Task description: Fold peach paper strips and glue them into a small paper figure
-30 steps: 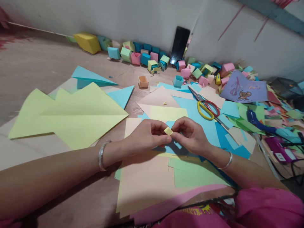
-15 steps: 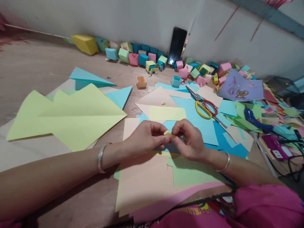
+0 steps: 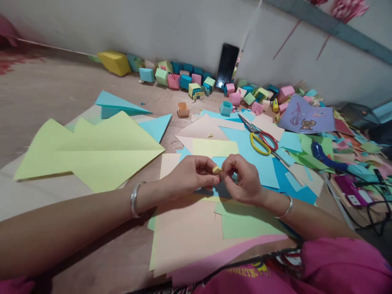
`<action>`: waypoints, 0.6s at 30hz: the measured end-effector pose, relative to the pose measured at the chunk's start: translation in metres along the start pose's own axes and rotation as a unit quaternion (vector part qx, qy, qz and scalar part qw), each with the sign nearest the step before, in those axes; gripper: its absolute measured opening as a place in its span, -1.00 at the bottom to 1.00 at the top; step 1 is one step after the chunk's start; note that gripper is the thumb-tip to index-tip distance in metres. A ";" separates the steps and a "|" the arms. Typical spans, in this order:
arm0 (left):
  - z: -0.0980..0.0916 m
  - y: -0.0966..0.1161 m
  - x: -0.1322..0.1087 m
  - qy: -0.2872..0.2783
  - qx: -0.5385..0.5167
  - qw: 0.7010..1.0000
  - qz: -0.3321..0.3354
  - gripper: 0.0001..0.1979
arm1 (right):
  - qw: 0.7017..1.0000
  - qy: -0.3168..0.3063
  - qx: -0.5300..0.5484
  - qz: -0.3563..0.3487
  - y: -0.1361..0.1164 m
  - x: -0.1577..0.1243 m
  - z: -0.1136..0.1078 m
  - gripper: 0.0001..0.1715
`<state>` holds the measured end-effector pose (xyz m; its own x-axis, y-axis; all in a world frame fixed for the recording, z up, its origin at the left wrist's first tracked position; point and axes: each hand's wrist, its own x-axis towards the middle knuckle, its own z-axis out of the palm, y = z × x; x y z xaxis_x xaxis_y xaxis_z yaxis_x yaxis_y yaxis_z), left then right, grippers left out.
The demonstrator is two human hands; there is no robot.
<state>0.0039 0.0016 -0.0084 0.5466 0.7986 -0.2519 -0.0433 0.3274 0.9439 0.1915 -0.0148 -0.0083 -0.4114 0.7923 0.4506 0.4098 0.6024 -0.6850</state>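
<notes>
A tiny folded piece of yellow paper (image 3: 217,169) is pinched between my two hands, above the layered sheets. My left hand (image 3: 196,174) grips it from the left with thumb and fingers. From the other side, my right hand (image 3: 243,177) has its thumb and forefinger closed at the paper's right end; the fingers partly cover it. Just beyond the hands lies a pale yellow paper strip (image 3: 216,146). A small yellow scrap (image 3: 210,135) rests on a peach sheet (image 3: 199,128) behind that strip.
Scissors (image 3: 260,136) with red and yellow handles lie right of centre. Small paper boxes (image 3: 185,81) line the wall, beside a leaning phone (image 3: 227,65). A large folded yellow-green sheet (image 3: 101,151) is at left. A blue glue gun (image 3: 326,157) and cables are at right.
Both hands stay nearly in place, still pinching the yellow paper, which has tilted slightly and shows more of its folded edge. The camera view has shifted a little.
</notes>
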 end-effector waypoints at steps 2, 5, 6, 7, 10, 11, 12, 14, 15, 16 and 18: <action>-0.003 0.001 0.001 -0.026 -0.039 0.999 0.000 -0.75 | 0.998 -0.016 0.051 0.032 0.003 0.001 -0.002 -0.73; -0.007 0.003 0.002 -0.050 -0.079 0.995 -0.015 -0.69 | 0.988 -0.030 0.129 0.080 0.007 0.003 -0.004 -0.80; -0.007 0.004 0.002 -0.049 -0.083 0.995 -0.019 -0.69 | 0.985 -0.030 0.149 0.087 0.009 0.005 -0.004 -0.82; -0.008 0.005 0.002 -0.044 -0.082 0.995 -0.020 -0.71 | 0.981 -0.029 0.167 0.090 0.011 0.006 -0.004 -0.85; -0.008 0.007 0.002 -0.013 -0.088 0.996 -0.009 -0.74 | 0.975 -0.032 0.199 0.090 0.015 0.012 -0.004 -0.91; -0.008 0.008 0.001 -0.002 -0.094 0.996 -0.002 -0.75 | 0.976 -0.036 0.197 0.086 0.017 0.013 -0.004 -0.91; -0.008 0.009 0.001 0.005 -0.099 0.995 0.003 -0.76 | 0.978 -0.037 0.187 0.079 0.018 0.013 -0.003 -0.91; -0.008 0.011 -0.001 0.003 -0.105 0.995 0.002 -0.78 | 0.985 -0.035 0.160 0.061 0.020 0.013 -0.003 -0.89; -0.008 0.013 -0.001 -0.005 -0.107 0.994 -0.003 -0.79 | 0.987 -0.030 0.146 0.054 0.021 0.012 -0.003 -0.85; -0.008 0.014 -0.002 -0.014 -0.110 0.994 -0.011 -0.80 | 0.989 -0.024 0.134 0.050 0.021 0.011 -0.002 -0.81; -0.008 0.016 -0.004 -0.029 -0.118 0.992 -0.029 -0.83 | 0.991 -0.015 0.124 0.048 0.021 0.009 -0.002 -0.80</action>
<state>-0.0056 0.0077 0.0064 0.6003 0.7474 -0.2846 -0.2015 0.4857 0.8506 0.1979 0.0052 -0.0179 -0.4055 0.8396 0.3614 0.2369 0.4784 -0.8456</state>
